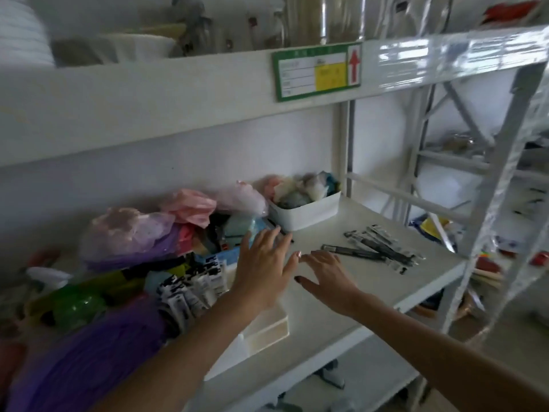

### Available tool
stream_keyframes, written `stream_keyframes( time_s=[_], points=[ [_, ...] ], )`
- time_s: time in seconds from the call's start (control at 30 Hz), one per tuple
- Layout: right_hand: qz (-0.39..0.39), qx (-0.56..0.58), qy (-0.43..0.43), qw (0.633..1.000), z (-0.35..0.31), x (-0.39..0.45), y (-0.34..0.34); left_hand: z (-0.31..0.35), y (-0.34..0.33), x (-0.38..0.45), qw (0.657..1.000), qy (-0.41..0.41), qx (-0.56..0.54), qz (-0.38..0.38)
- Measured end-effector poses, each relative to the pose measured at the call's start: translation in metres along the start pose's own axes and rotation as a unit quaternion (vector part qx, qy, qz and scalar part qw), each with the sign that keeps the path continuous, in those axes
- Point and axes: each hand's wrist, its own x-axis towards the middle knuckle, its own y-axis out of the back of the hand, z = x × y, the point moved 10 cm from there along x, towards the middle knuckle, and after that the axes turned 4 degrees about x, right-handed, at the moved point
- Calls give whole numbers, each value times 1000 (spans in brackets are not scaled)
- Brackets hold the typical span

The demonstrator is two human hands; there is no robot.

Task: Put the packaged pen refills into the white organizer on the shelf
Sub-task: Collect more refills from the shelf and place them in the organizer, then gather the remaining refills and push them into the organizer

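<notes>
Several packaged pen refills (377,246) lie in a loose pile on the white shelf (416,278), right of centre. A white organizer (269,325) sits at the shelf's front edge, partly hidden under my left forearm; black-and-white packets (193,289) stand in its left part. My left hand (263,266) hovers above the organizer with fingers spread and nothing in it. My right hand (326,278) is stretched out flat over the shelf, fingers apart, a short way left of the refills and not touching them.
A white bin (306,212) full of crumpled bags stands at the back. Pink and purple plastic bags (142,230) crowd the left side. An upper shelf beam with a green label (316,71) runs overhead. The rack's upright (487,203) bounds the right.
</notes>
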Motion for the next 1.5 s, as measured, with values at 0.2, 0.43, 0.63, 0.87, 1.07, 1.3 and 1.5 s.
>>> stream_keyframes(
  time_s=[0.2, 0.43, 0.63, 0.87, 1.07, 1.3, 1.5],
  points=[
    [-32, -65, -44, 996, 92, -7, 49, 87, -67, 61, 996, 10, -40, -82],
    [-91, -63, -97, 989, 219, -3, 75, 133, -172, 106, 942, 170, -178, -227],
    [-136, 41, -219, 965, 305, 23, 51, 154, -247, 127, 892, 247, -152, -347],
    [-163, 84, -283, 941, 364, 68, 18, 143, -270, 180, 855, 422, -203, -224],
    [-198, 222, -315, 901, 372, 90, -10, 177, -271, 213, 879, 383, -207, -195],
    [-218, 302, -307, 876, 356, 109, -22, 151, -273, 198, 731, 549, -392, -106],
    [-159, 316, -196, 915, 318, 132, -1, 117, -256, 181, 652, 604, -459, 4]
  ],
)
